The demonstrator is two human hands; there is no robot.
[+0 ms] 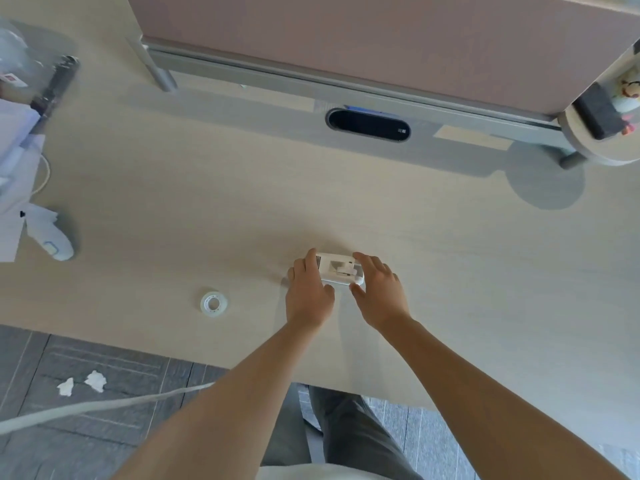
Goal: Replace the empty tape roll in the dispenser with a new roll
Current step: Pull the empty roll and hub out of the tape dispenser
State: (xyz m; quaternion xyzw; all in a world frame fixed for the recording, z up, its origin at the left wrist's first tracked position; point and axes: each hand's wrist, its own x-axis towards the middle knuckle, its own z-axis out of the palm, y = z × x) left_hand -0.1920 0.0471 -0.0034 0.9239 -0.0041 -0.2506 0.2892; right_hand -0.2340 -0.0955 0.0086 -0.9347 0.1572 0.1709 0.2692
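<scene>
Both hands on white tape dispenser (341,269), centre of pale wood desk (450,271), a bit toward near edge.

Left hand (309,295): cupped over dispenser's left end, fingers curled across far-left corner, thumb lying along near side. Grasping it, loosely curled, not a fist.

Right hand (380,292): fingers spread approx. half open, reaching over right end; fingertips (360,257) touching far-right top edge, thumb tip pressed at near-right corner. Pinch-type hold on the body, palm off the desk.

Dispenser lying flat btwn the two hands, top facing up, w/ recessed inner parts showing. Too small to tell whether any core sits inside.

New clear tape roll (214,304): flat on desk, left of left hand and slightly nearer, well apart from dispenser, touched by nothing.

Elsewhere: dark oval cable slot (367,125) in desk at far centre, beside grey rail under pinkish divider panel (346,36). White handheld controller (52,240) at left edge, near papers & clear plastic clutter at far left. Round shelf (581,140) at far right w/ black block on it. Two crumpled tissue bits (83,382) on grey floor, near left, below desk edge. Pale strap (104,407) crossing over floor at near left.
</scene>
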